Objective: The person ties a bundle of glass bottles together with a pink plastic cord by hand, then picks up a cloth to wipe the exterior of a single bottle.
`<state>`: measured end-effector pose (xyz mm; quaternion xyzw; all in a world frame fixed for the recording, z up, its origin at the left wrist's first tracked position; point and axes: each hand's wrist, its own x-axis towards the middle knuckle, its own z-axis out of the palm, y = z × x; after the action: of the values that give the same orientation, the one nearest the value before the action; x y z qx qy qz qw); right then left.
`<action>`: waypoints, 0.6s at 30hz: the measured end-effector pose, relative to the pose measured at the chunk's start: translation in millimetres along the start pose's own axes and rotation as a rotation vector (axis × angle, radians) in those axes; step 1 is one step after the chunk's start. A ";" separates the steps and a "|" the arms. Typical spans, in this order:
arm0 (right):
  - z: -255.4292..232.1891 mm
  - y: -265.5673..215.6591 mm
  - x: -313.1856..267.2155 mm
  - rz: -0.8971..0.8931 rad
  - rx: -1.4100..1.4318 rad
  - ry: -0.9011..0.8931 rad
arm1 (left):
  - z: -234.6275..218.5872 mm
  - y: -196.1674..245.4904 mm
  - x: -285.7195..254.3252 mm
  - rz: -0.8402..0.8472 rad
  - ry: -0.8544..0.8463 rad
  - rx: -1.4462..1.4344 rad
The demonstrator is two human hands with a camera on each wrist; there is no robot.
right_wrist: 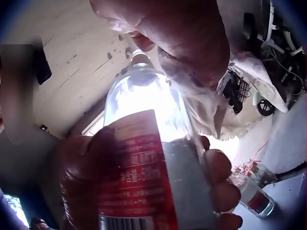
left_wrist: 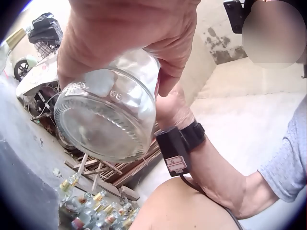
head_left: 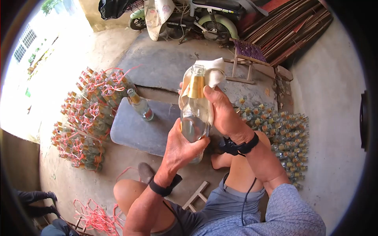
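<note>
A clear glass bottle [head_left: 195, 114] with a gold neck label is held up between both hands, tilted with its neck away from the body. My left hand [head_left: 181, 143] grips it near the base, and the round bottom [left_wrist: 98, 127] shows in the left wrist view. Up at the neck, my right hand [head_left: 226, 112] holds a cream cloth [head_left: 214, 72] against the glass. A red label [right_wrist: 139, 172] on the bottle faces the right wrist camera. Another glass bottle [head_left: 140, 105] stands on the grey low table [head_left: 157, 137].
Bundles of bottles tied with pink string [head_left: 84, 118] stand at the left. Many more bottles [head_left: 289, 137] crowd the floor at right. Loose pink string [head_left: 94, 214] lies at lower left. A small stool [head_left: 248, 59], a scooter [head_left: 214, 25] and wooden strips [head_left: 291, 31] are at the back.
</note>
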<state>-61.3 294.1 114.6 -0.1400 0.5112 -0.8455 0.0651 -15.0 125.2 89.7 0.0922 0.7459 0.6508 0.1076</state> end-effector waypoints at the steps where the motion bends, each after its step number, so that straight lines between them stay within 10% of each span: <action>1: 0.5 -2.1 -1.9 -0.032 -0.095 -0.060 | 2.7 -3.3 -0.3 0.018 0.005 -0.001; 9: 7.3 22.7 -12.1 0.005 -0.408 0.021 | 2.5 -7.3 6.2 0.074 0.161 -0.070; 15: -3.5 -10.7 11.2 0.168 0.095 0.100 | -3.0 -11.4 -1.4 -0.115 -0.278 -0.186; 18: -24.4 -6.3 12.5 0.204 0.303 -0.133 | 0.9 -15.9 -1.7 -0.109 -0.415 -0.269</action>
<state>-80.4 314.5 111.6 -0.1315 0.3841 -0.8908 0.2043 -13.1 123.4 73.9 0.1683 0.6183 0.7047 0.3047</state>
